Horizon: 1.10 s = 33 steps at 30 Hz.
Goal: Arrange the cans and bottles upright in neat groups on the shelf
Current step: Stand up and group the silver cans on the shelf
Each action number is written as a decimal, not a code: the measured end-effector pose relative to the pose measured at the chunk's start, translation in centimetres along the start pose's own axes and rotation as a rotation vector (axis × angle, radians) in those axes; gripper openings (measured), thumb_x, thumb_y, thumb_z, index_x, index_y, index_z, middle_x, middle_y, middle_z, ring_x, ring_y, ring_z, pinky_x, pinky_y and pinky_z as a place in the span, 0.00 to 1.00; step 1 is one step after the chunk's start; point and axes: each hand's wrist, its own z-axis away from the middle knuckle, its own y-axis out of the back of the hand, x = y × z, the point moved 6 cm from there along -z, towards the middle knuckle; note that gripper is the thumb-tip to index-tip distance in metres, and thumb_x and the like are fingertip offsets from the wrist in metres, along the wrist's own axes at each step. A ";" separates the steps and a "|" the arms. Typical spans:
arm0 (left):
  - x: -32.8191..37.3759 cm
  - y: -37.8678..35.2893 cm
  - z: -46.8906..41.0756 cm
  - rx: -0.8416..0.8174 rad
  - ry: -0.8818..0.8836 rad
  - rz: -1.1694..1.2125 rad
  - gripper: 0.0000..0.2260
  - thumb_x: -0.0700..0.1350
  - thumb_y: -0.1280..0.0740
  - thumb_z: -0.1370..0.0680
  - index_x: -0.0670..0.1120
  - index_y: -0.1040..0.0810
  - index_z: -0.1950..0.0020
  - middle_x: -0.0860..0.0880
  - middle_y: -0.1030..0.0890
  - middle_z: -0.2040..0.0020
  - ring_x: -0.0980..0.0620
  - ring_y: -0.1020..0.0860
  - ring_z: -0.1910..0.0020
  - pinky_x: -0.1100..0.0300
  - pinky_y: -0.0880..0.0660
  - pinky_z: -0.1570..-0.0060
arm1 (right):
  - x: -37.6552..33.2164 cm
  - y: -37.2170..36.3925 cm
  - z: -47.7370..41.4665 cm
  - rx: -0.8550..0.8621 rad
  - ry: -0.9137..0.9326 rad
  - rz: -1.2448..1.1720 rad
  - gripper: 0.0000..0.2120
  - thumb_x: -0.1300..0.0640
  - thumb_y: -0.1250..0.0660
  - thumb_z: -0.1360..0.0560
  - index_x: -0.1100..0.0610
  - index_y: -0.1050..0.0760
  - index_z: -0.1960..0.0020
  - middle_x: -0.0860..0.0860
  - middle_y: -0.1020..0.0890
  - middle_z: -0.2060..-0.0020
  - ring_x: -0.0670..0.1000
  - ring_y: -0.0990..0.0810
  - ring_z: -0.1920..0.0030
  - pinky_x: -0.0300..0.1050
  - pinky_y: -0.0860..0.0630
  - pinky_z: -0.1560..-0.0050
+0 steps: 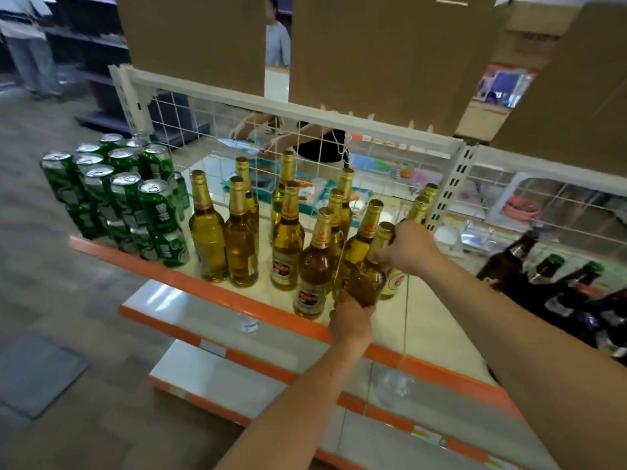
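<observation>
The left hand [351,322] is gripping the base of a gold-foiled beer bottle [366,279] while the right hand [409,247] is clasping its neck. They are holding it tilted at the front of the cream, orange-edged shelf [437,320], probably to steady it for standing beside the upright amber bottles [288,239]. Further left, green cans [115,195] are sitting stacked two high, and dark bottles [543,283] are crowding the right. Behind, wire mesh [217,130] is backing the shelf, with cardboard boxes [373,56] above.

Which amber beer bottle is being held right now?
The tilted beer bottle at the front right: the left hand holds its base and the right hand grips its neck. No hand holds the rest.
</observation>
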 end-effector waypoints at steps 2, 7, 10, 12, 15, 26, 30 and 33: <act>-0.1 -0.2 -0.3 -0.008 -0.009 -0.012 0.24 0.51 0.31 0.22 0.42 0.33 0.30 0.42 0.21 0.39 0.40 0.23 0.40 0.51 0.27 0.45 | 0.4 -0.4 -0.4 0.002 -0.023 -0.038 0.13 0.53 0.23 0.32 0.61 0.21 0.58 0.51 0.16 0.70 0.49 0.16 0.64 0.50 0.17 0.58; -0.3 -0.6 -0.7 0.004 -0.038 -0.053 0.26 0.52 0.32 0.22 0.41 0.33 0.30 0.41 0.21 0.39 0.39 0.24 0.40 0.49 0.26 0.43 | 0.9 -0.8 -0.8 -0.020 -0.072 -0.122 0.12 0.55 0.22 0.32 0.61 0.20 0.56 0.54 0.15 0.66 0.53 0.14 0.63 0.54 0.16 0.55; -0.4 -0.4 -0.6 -0.021 -0.069 -0.071 0.25 0.51 0.32 0.21 0.39 0.33 0.30 0.39 0.22 0.38 0.38 0.24 0.39 0.51 0.27 0.43 | 0.6 -1.0 0.0 -0.023 -0.090 -0.137 0.13 0.54 0.23 0.32 0.60 0.21 0.54 0.53 0.15 0.64 0.53 0.14 0.63 0.54 0.16 0.55; -0.3 -0.7 -0.1 -0.045 -0.096 -0.085 0.23 0.50 0.34 0.20 0.37 0.31 0.31 0.38 0.22 0.38 0.38 0.23 0.39 0.53 0.28 0.47 | 0.7 -0.4 0.9 0.006 -0.090 -0.132 0.14 0.53 0.24 0.31 0.59 0.22 0.51 0.53 0.16 0.61 0.53 0.15 0.61 0.53 0.17 0.54; -0.8 -2.0 0.4 -0.061 -0.122 -0.085 0.23 0.51 0.35 0.19 0.34 0.29 0.33 0.37 0.21 0.38 0.37 0.23 0.41 0.54 0.28 0.47 | 0.9 0.0 2.8 0.065 -0.070 -0.127 0.11 0.52 0.30 0.25 0.59 0.24 0.49 0.52 0.20 0.56 0.56 0.18 0.53 0.49 0.21 0.55; 15.5 -12.5 12.9 -0.139 -0.433 -0.202 0.33 0.56 0.36 0.20 0.39 0.41 0.22 0.37 0.31 0.27 0.38 0.33 0.28 0.46 0.33 0.32 | 20.2 12.4 14.7 0.185 -0.213 0.053 0.08 0.57 0.36 0.22 0.60 0.27 0.46 0.56 0.21 0.52 0.58 0.22 0.53 0.48 0.25 0.58; 24.2 -18.9 20.1 -0.172 -0.644 -0.289 0.26 0.55 0.35 0.20 0.43 0.33 0.27 0.41 0.27 0.31 0.39 0.30 0.32 0.45 0.30 0.35 | 32.8 20.6 22.6 0.270 -0.331 0.058 0.08 0.55 0.35 0.22 0.59 0.30 0.52 0.53 0.26 0.63 0.58 0.24 0.58 0.47 0.29 0.63; 29.0 -25.1 25.1 -0.225 -0.759 -0.343 0.30 0.62 0.37 0.23 0.41 0.30 0.31 0.41 0.23 0.40 0.39 0.25 0.38 0.45 0.26 0.41 | 42.3 25.6 28.6 0.335 -0.414 0.087 0.10 0.52 0.35 0.22 0.60 0.27 0.50 0.55 0.22 0.58 0.59 0.21 0.56 0.48 0.27 0.62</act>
